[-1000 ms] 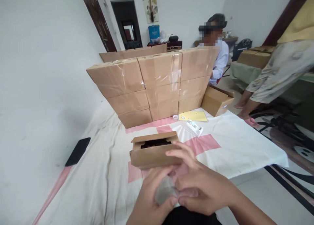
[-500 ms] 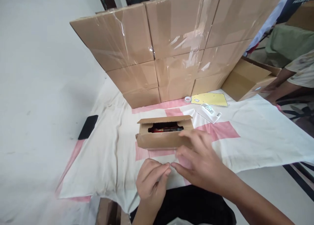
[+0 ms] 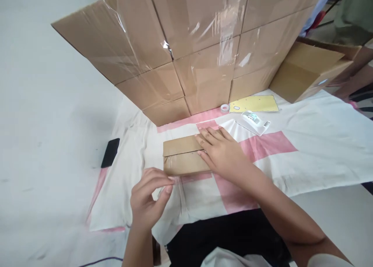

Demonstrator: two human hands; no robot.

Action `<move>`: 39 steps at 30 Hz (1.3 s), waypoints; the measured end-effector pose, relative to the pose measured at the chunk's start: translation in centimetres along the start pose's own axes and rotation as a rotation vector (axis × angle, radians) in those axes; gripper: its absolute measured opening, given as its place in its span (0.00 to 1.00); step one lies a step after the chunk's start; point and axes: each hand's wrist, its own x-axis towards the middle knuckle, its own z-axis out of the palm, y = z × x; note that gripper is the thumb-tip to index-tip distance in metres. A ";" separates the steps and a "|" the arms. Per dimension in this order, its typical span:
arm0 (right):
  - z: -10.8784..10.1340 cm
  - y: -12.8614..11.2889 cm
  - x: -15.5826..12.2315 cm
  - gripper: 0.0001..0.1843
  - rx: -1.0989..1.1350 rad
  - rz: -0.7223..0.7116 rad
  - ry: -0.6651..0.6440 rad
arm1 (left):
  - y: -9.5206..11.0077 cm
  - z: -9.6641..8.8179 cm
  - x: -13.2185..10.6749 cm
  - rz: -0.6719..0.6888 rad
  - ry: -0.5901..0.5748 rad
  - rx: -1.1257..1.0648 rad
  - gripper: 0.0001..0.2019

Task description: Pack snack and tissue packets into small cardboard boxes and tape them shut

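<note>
A small brown cardboard box (image 3: 186,162) lies on the cloth in front of me, its two top flaps folded down so they meet along a seam. My right hand (image 3: 218,148) rests flat on the right part of the flaps, fingers spread. Just off the box's front left corner, my left hand (image 3: 151,193) pinches thumb and fingertips together on what looks like a small piece of clear tape (image 3: 171,178), faint and see-through. What lies inside the box is hidden.
Behind the box stands a wall of taped cardboard boxes (image 3: 204,80). A tape roll (image 3: 224,107), a yellow sheet (image 3: 255,103) and a white tape dispenser (image 3: 253,122) lie at the back right. An open carton (image 3: 305,72) stands beyond, with a black phone (image 3: 110,152) at left.
The box's flaps have been folded down over its contents. My right hand has moved from the front edge onto the top, and my left hand has shifted left and slightly up.
</note>
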 end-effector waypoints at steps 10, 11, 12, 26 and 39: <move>0.0 0.8 -0.4 0.30 0.054 -0.035 0.009 | -3.6 -4.0 8.9 -0.123 -0.612 0.042 0.02; 0.0 0.8 -0.4 0.29 0.062 -0.035 0.019 | -3.6 -3.9 9.4 -0.124 -0.630 0.059 0.03; 0.0 0.8 -0.4 0.29 0.071 -0.036 0.031 | -3.5 -3.8 9.7 -0.124 -0.649 0.041 0.04; -0.3 1.1 -0.4 0.27 0.154 -0.035 0.057 | 0.3 -2.3 9.5 -0.279 -0.670 -0.171 0.13; -0.3 1.1 -0.5 0.24 0.214 -0.015 0.076 | -1.5 -1.7 7.5 -0.727 -0.530 -0.163 0.15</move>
